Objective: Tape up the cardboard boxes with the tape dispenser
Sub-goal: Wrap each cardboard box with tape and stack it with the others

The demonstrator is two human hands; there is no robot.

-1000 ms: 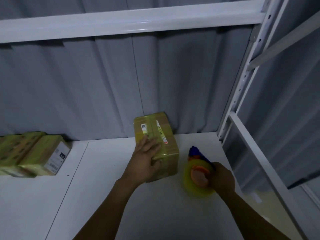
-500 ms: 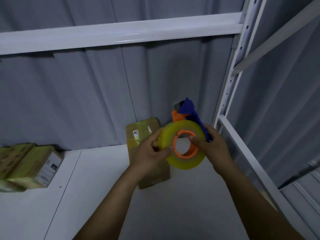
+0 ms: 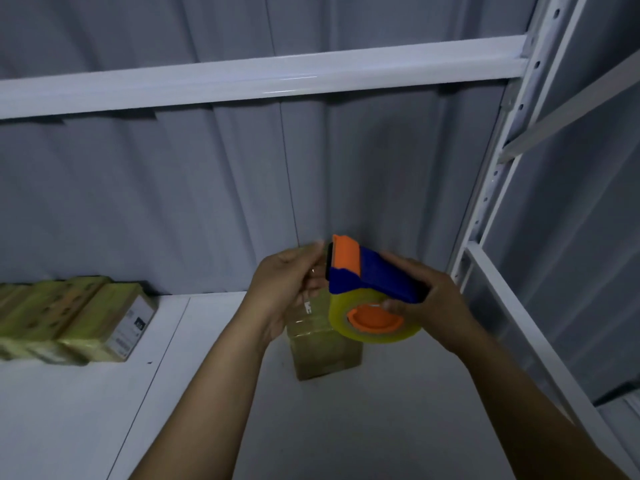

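Head view, tape dispenser (image 3: 374, 282) now tilted flatter

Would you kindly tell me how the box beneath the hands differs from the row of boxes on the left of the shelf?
The single box stands alone by the back wall, partly hidden behind the tape dispenser; the row of boxes lies side by side at the left. The single box looks duller and browner; the row of boxes looks brighter yellow. Both rest on the white shelf.
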